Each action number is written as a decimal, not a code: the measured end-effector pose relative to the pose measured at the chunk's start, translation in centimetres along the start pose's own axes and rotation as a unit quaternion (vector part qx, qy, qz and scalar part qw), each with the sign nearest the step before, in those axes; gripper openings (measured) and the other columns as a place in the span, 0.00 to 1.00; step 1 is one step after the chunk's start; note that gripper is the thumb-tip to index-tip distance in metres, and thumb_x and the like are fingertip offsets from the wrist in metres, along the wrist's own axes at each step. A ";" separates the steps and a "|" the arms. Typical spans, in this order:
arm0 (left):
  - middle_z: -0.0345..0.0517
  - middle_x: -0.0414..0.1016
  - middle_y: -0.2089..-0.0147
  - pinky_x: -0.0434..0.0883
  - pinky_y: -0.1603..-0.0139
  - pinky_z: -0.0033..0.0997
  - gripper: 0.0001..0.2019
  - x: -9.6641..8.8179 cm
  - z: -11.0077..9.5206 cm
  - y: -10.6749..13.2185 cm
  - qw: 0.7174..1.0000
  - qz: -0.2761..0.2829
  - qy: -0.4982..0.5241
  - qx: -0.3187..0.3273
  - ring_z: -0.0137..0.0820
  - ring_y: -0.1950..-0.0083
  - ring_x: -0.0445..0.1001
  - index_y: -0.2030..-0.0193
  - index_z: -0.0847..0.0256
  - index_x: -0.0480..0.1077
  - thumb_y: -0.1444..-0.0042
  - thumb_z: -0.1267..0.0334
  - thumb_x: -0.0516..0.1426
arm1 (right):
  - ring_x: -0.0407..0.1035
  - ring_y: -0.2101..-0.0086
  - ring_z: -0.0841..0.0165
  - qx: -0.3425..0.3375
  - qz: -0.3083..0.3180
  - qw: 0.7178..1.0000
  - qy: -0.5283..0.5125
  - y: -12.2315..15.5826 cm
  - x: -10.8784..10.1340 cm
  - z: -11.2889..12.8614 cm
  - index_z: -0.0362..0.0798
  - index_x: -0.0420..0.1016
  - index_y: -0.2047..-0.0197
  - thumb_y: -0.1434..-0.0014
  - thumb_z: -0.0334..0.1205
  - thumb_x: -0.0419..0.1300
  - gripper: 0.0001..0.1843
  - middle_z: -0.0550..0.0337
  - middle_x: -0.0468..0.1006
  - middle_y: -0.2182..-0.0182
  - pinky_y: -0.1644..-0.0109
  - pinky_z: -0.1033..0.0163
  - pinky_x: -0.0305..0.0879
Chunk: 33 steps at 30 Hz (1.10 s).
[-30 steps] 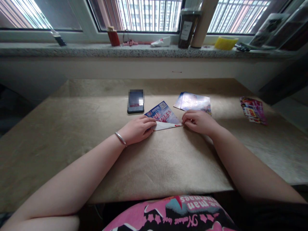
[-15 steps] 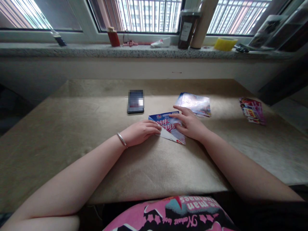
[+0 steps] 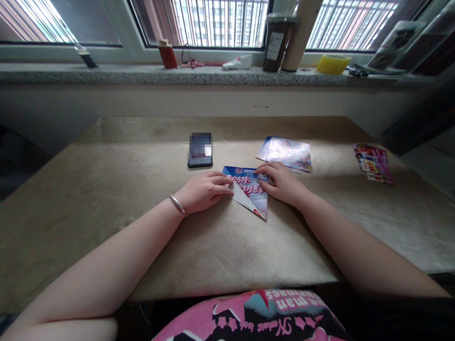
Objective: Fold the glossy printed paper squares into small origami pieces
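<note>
my left hand (image 3: 204, 190) flat, pinning folded flyer (image 3: 249, 189) | my right hand (image 3: 280, 182) flat on its top corner | print: red Chinese characters, unreadable | desk (image 3: 106, 189)

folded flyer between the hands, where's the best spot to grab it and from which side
Probably its near pointed tip, pinched from the person's side. The folded flyer lies flat on the table, so only an edge offers purchase; the left hand presses its left edge, the right hand its far right corner, while that tip lies free.
</note>
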<state>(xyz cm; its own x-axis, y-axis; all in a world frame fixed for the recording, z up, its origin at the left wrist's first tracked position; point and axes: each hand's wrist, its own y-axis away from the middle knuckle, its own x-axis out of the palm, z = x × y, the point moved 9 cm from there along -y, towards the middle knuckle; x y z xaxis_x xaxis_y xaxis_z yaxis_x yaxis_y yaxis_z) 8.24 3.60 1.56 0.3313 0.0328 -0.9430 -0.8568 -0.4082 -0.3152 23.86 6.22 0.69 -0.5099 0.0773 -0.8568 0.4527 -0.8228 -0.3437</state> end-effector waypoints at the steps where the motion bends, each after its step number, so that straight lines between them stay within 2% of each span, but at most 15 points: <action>1: 0.45 0.74 0.48 0.71 0.48 0.41 0.12 -0.2 0.2 0.1 1.000 -0.007 -0.013 -0.006 0.35 0.47 0.71 0.56 0.54 0.75 0.39 0.68 0.51 | 0.66 0.53 0.59 0.004 -0.002 1.000 -0.001 0.0 -0.1 -0.1 0.50 0.72 0.56 0.43 0.36 0.57 0.11 0.52 0.74 0.55 0.46 0.49 0.63; 4: 0.43 0.75 0.48 0.71 0.49 0.42 0.12 -0.5 0.8 0.2 0.998 -0.023 -0.050 -0.032 0.36 0.48 0.71 0.57 0.53 0.76 0.40 0.68 0.52 | 0.67 0.56 0.60 0.011 -0.004 1.000 -0.003 0.0 -0.1 -0.1 0.50 0.73 0.58 0.43 0.36 0.56 0.09 0.53 0.74 0.59 0.48 0.50 0.64; 8: 0.43 0.74 0.47 0.69 0.47 0.44 0.13 -0.4 1.5 0.4 0.993 -0.015 -0.087 -0.073 0.38 0.46 0.69 0.56 0.54 0.76 0.40 0.68 0.51 | 0.67 0.57 0.61 0.025 0.004 1.000 -0.003 0.0 0.0 -0.3 0.50 0.74 0.59 0.43 0.35 0.56 0.09 0.53 0.75 0.61 0.51 0.53 0.64; 15: 0.47 0.71 0.44 0.64 0.44 0.45 0.15 -0.1 2.4 0.6 0.981 0.021 -0.111 -0.156 0.41 0.43 0.66 0.50 0.56 0.72 0.38 0.58 0.50 | 0.67 0.61 0.63 0.021 0.026 0.999 0.009 -0.1 0.1 0.3 0.49 0.76 0.58 0.41 0.38 0.55 0.10 0.53 0.74 0.64 0.54 0.55 0.66; 20: 0.49 0.66 0.39 0.59 0.39 0.44 0.24 0.7 2.6 0.8 0.973 0.071 -0.110 -0.190 0.43 0.38 0.60 0.41 0.60 0.64 0.39 0.50 0.51 | 0.64 0.52 0.59 -0.029 0.039 0.998 0.040 0.2 0.2 1.4 0.52 0.76 0.56 0.43 0.44 0.58 0.13 0.52 0.71 0.54 0.45 0.50 0.63; 25: 0.49 0.61 0.36 0.53 0.35 0.45 0.37 1.3 2.7 1.0 0.972 0.102 -0.086 -0.195 0.45 0.35 0.56 0.36 0.59 0.59 0.47 0.38 0.54 | 0.52 0.40 0.56 -0.095 0.086 0.992 0.024 0.6 1.2 2.4 0.53 0.75 0.52 0.46 0.48 0.62 0.18 0.55 0.65 0.42 0.36 0.46 0.52; 29: 0.50 0.55 0.32 0.52 0.34 0.46 0.38 1.9 2.7 1.2 0.975 0.119 -0.068 -0.175 0.45 0.33 0.53 0.34 0.57 0.55 0.46 0.37 0.52 | 0.49 0.38 0.55 -0.113 0.112 0.987 0.020 0.7 1.6 2.5 0.52 0.73 0.50 0.47 0.49 0.63 0.22 0.54 0.63 0.40 0.35 0.46 0.51; 33: 0.54 0.50 0.31 0.52 0.35 0.50 0.38 2.4 2.5 1.4 0.977 0.137 -0.061 -0.154 0.48 0.31 0.49 0.33 0.53 0.53 0.46 0.38 0.53 | 0.50 0.38 0.56 -0.117 0.107 0.987 0.020 0.7 1.6 2.5 0.51 0.73 0.49 0.46 0.47 0.63 0.22 0.53 0.64 0.40 0.35 0.46 0.52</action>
<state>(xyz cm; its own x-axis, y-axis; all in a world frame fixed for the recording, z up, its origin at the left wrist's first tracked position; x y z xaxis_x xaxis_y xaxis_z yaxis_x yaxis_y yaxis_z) 6.89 5.37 -1.42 0.0400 -0.0149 -0.9991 -0.7412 -0.6710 -0.0197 21.57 4.34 0.02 -0.3574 -0.0592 -0.9321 0.7066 -0.6698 -0.2284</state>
